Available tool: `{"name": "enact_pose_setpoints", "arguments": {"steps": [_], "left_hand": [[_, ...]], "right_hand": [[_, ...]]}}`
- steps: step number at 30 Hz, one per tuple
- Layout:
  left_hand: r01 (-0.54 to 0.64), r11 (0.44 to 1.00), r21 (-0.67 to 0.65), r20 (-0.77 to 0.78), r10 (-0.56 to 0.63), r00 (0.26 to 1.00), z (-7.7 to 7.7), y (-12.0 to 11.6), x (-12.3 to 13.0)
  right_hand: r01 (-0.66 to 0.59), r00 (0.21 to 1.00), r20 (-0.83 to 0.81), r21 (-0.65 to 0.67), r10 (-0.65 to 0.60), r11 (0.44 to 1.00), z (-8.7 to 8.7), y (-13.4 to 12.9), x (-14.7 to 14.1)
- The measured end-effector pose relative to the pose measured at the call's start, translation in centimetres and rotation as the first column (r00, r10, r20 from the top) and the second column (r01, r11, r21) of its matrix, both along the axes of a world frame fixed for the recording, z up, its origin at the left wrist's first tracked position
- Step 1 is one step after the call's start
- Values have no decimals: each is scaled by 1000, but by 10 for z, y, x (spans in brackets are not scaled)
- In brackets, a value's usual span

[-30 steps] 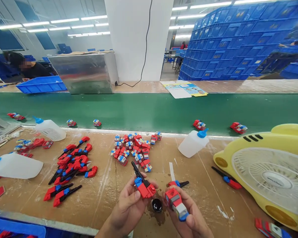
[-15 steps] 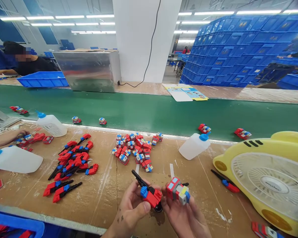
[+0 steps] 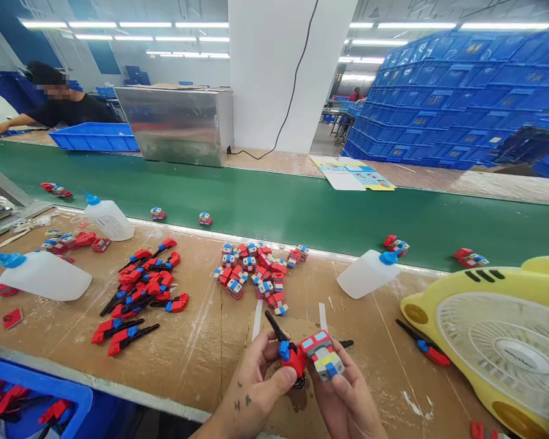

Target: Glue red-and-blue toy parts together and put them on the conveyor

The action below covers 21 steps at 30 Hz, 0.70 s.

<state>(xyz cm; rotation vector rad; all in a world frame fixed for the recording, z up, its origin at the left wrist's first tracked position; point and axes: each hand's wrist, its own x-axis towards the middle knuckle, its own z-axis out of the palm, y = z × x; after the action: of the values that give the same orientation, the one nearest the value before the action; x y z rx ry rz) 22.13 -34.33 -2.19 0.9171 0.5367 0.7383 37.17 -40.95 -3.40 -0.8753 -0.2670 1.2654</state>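
Observation:
My left hand is closed on a red piece with a blue fist and a black rod that points up and left. My right hand grips a red and grey block with white, yellow and blue patches. The two pieces touch or nearly touch each other over the cardboard-covered table. Just beyond my hands lies a pile of similar red, grey and blue blocks. Left of that is a heap of red pieces with black rods.
White bottles with blue caps stand or lean at the right and lie at the left. A yellow fan fills the right side. Behind runs a green belt carrying several pieces. A blue bin is at lower left; a person sits beyond the belt.
The view has shifted left. My hands have brought the two held pieces closer together, and the block has turned. A co-worker's hand at the left has gone out of view.

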Motion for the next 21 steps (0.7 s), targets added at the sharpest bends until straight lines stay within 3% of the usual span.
{"name": "enact_pose_setpoints", "arguments": {"steps": [7, 14, 17, 21], "left_hand": [[12, 999, 38, -32, -10, 999, 11, 2, -1], [-86, 996, 9, -27, 87, 996, -5, 3, 8], [-137, 986, 99, -127, 149, 981, -8, 8, 6], [-161, 979, 126, -114, 175, 978, -10, 8, 6]], "right_hand": [[48, 979, 197, -3, -46, 999, -10, -3, 2], [58, 930, 359, 78, -82, 995, -25, -4, 6], [49, 838, 537, 106, -99, 993, -26, -1, 5], [97, 608, 762, 206, -222, 974, -25, 6, 1]]}}
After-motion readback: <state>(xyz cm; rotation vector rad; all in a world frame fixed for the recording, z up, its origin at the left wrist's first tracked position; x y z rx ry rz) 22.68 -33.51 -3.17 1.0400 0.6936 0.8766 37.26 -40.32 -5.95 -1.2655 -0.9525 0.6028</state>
